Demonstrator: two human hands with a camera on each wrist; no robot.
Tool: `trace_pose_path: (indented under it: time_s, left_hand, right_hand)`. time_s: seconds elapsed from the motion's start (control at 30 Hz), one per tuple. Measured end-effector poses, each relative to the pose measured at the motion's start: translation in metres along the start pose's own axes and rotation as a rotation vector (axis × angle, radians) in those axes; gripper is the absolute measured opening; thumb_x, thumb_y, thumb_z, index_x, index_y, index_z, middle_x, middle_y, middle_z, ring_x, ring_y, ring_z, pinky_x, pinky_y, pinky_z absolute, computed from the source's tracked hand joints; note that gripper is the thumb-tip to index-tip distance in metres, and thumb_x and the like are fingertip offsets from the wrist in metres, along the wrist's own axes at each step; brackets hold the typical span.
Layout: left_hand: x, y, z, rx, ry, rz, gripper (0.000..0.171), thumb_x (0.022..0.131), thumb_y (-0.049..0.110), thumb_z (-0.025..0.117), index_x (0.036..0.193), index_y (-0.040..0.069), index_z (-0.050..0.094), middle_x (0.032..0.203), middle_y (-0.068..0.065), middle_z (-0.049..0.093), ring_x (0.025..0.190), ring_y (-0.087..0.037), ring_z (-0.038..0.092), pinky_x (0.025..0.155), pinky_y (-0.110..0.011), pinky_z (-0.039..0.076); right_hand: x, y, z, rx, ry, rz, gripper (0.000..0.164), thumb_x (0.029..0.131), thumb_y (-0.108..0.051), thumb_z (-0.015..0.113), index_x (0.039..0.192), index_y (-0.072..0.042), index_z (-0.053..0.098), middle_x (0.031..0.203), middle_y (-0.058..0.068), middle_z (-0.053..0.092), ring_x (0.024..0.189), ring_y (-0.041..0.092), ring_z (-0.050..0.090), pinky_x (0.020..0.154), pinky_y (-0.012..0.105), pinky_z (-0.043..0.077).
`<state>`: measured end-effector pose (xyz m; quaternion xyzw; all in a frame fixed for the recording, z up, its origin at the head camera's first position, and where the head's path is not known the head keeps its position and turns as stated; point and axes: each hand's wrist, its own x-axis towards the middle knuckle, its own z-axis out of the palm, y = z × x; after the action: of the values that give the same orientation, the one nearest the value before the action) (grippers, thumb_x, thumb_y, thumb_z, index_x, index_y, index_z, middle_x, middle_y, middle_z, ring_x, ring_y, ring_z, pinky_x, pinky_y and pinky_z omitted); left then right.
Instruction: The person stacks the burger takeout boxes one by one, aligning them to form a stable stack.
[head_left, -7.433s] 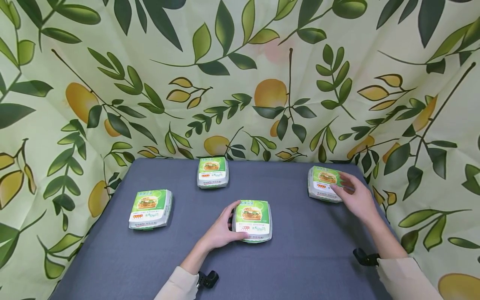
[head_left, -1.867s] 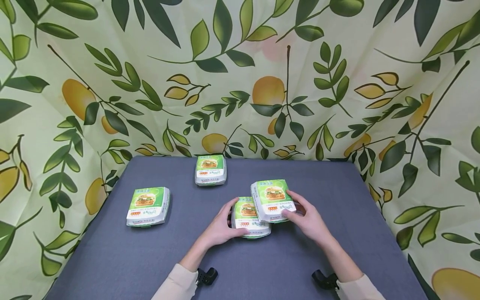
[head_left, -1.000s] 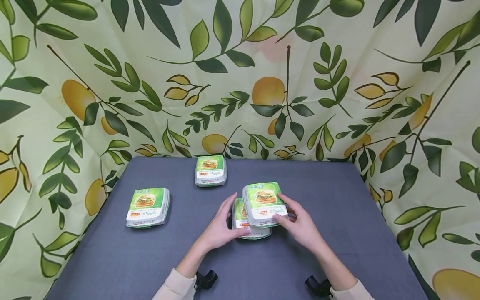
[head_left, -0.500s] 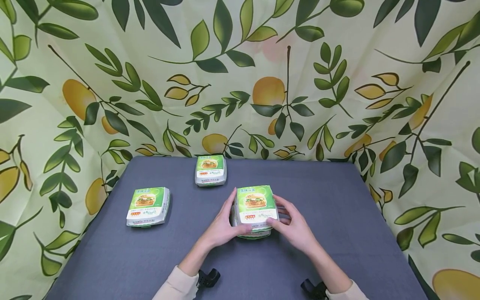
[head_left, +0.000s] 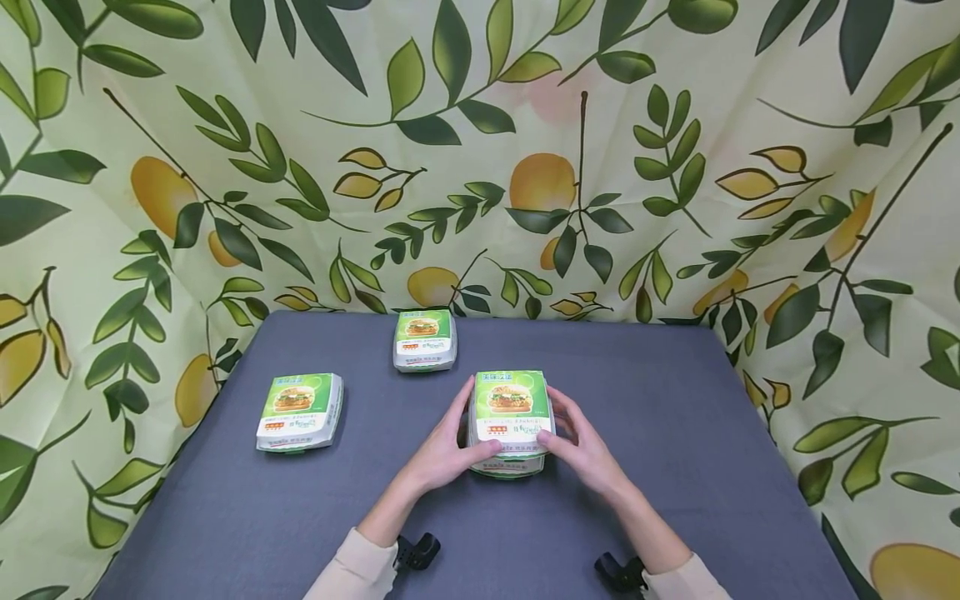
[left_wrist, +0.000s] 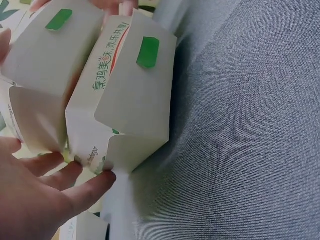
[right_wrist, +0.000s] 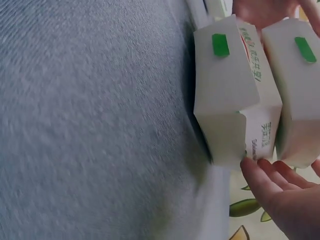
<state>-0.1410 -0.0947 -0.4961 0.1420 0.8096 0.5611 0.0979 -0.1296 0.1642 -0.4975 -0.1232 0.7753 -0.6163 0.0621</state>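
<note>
Two burger boxes are stacked near the middle of the table. The upper burger box (head_left: 512, 408), with a green and white lid and a burger picture, lies almost squarely over the lower burger box (head_left: 510, 468), mostly hidden from above. My left hand (head_left: 442, 450) grips the left side of the stack, thumb at the upper box's front. On the right side my right hand (head_left: 587, 450) holds the upper box, thumb on its front corner. Both wrist views show fingertips along both boxes; green tabs mark the lower box (left_wrist: 132, 90) and the upper box (right_wrist: 295, 80).
A third burger box (head_left: 300, 412) lies at the left of the grey-blue table (head_left: 300, 525). Another burger box (head_left: 424, 340) sits near the back edge, behind and left of the stack. A leaf-and-fruit patterned cloth (head_left: 540, 183) hangs behind and at the sides.
My right hand has carried a burger box from the back right onto the middle box, shifting it left until it lined up. My left hand stayed beside the middle box.
</note>
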Motion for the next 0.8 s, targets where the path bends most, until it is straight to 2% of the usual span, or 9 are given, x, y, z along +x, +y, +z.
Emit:
trace_pose_path:
  time_s: [0.1, 0.27, 0.47, 0.63, 0.8]
  left_hand:
    - [-0.0002, 0.0006, -0.0005, -0.032, -0.003, 0.014, 0.105, 0.087, 0.042, 0.079, 0.165, 0.026, 0.011, 0.168, 0.002, 0.019, 0.15, -0.025, 0.024, 0.115, -0.056, 0.028]
    - [-0.0012, 0.0023, -0.0016, -0.053, -0.007, 0.02, 0.104, 0.088, 0.04, 0.079, 0.165, 0.022, 0.011, 0.168, -0.002, 0.02, 0.149, -0.025, 0.028, 0.113, -0.056, 0.034]
    - [-0.0017, 0.001, -0.0024, -0.037, -0.016, 0.011, 0.105, 0.087, 0.041, 0.079, 0.165, 0.024, 0.011, 0.167, -0.001, 0.022, 0.148, -0.023, 0.028, 0.114, -0.054, 0.032]
    - [-0.0007, 0.0003, -0.0037, -0.047, -0.039, 0.04, 0.103, 0.089, 0.035, 0.078, 0.165, 0.023, 0.01, 0.167, -0.003, 0.021, 0.146, -0.023, 0.03, 0.109, -0.051, 0.039]
    - [0.0013, 0.0004, -0.0038, -0.033, -0.049, 0.045, 0.104, 0.089, 0.037, 0.078, 0.165, 0.021, 0.009, 0.168, -0.003, 0.018, 0.145, -0.023, 0.031, 0.106, -0.047, 0.042]
  right_hand:
    - [0.0003, 0.002, 0.0026, 0.02, -0.001, -0.003, 0.071, 0.099, -0.021, 0.064, 0.16, -0.015, 0.029, 0.15, 0.018, 0.045, 0.138, 0.038, 0.042, 0.106, 0.047, 0.041]
    - [0.0005, 0.0033, 0.0069, 0.047, -0.001, -0.017, 0.074, 0.098, -0.018, 0.066, 0.16, -0.012, 0.027, 0.151, 0.018, 0.043, 0.139, 0.038, 0.04, 0.104, 0.033, 0.044]
    - [-0.0006, 0.0039, 0.0093, 0.042, 0.006, -0.021, 0.077, 0.097, -0.017, 0.068, 0.16, -0.011, 0.026, 0.153, 0.019, 0.04, 0.139, 0.04, 0.039, 0.106, 0.045, 0.043]
    - [-0.0008, 0.0053, 0.0088, 0.026, 0.0, -0.038, 0.08, 0.096, -0.016, 0.07, 0.161, -0.013, 0.023, 0.154, 0.021, 0.039, 0.137, 0.04, 0.041, 0.104, 0.041, 0.046]
    - [-0.0001, 0.0042, 0.008, 0.011, -0.004, -0.033, 0.082, 0.095, -0.017, 0.07, 0.162, -0.012, 0.022, 0.152, 0.022, 0.041, 0.135, 0.04, 0.043, 0.103, 0.045, 0.046]
